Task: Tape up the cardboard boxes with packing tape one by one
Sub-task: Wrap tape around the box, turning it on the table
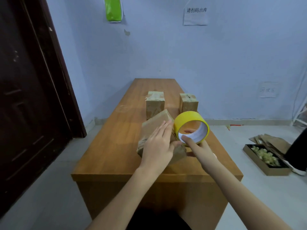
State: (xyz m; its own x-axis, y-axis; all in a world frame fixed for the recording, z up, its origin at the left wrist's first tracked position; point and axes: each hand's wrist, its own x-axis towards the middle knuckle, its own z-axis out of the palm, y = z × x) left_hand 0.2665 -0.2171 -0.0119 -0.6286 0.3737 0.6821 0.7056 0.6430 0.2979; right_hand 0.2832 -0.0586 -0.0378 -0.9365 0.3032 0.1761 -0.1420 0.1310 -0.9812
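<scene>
A brown cardboard box (154, 128) lies tilted on the wooden table (106, 155), near its middle. My left hand (157, 146) rests flat on the box's top with fingers straight, the thumb pressing near the box's right edge. My right hand (197, 146) holds a yellow roll of packing tape (191, 125) just right of the box, with fingers through its white core. Two more cardboard boxes, the left box (155, 103) and the right box (189, 102), stand upright farther back on the table, with tape on their tops.
A dark door (29, 97) is at the left. On the floor at the right lie a flat tray of pale scraps (264, 156) and folded cardboard (272, 140). A person's dark leg and white shoe (297, 156) stand beside them. Paper notes hang on the blue wall.
</scene>
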